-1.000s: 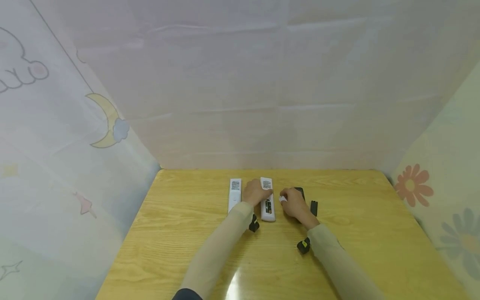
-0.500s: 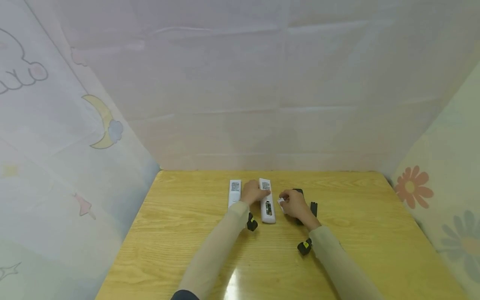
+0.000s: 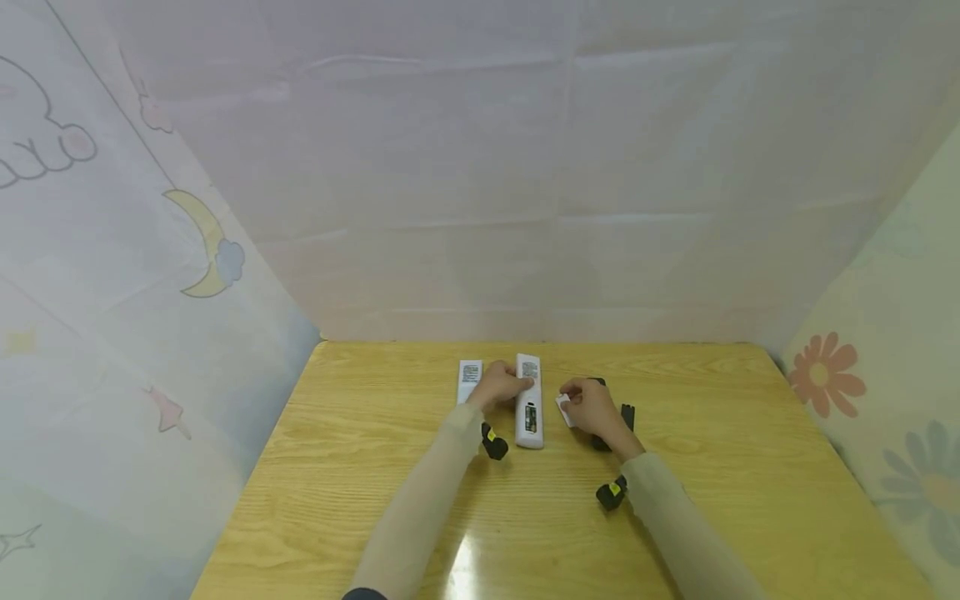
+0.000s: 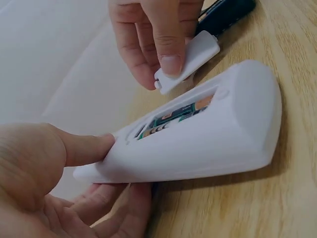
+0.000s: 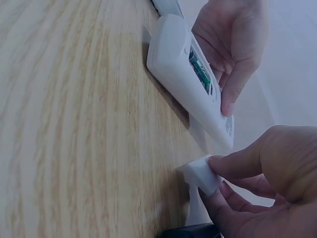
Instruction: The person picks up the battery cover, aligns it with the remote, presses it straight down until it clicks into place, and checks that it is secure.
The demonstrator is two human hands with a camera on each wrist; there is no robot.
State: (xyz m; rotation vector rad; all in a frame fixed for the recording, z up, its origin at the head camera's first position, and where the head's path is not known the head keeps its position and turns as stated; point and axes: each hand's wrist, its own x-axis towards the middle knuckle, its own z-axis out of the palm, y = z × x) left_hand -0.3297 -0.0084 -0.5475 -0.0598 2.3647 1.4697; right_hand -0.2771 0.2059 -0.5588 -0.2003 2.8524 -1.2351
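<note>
A white remote control [image 3: 529, 433] lies back side up, its battery compartment [image 4: 173, 118] uncovered with batteries showing inside. My left hand [image 3: 501, 385] grips it near its far end, thumb on the top face and fingers beneath. In the left wrist view that gripped end is tilted up a little from the wood. To the right, my right hand [image 3: 592, 408] pinches a small white battery cover [image 4: 190, 62] between thumb and fingers. The cover is apart from the remote, close beside it. A black remote [image 3: 600, 442] lies partly hidden behind the right hand.
A second white remote [image 3: 470, 375] lies to the left, partly covered by the left arm. A narrow black piece [image 3: 627, 417] rests right of the right hand. Wrist cameras hang under both wrists. The wooden table [image 3: 675, 533] meets a pale fabric wall at the back.
The left hand has shifted the white remote slightly left and straightened it. The right hand keeps its pinch on the battery cover, which has turned a little and shows more.
</note>
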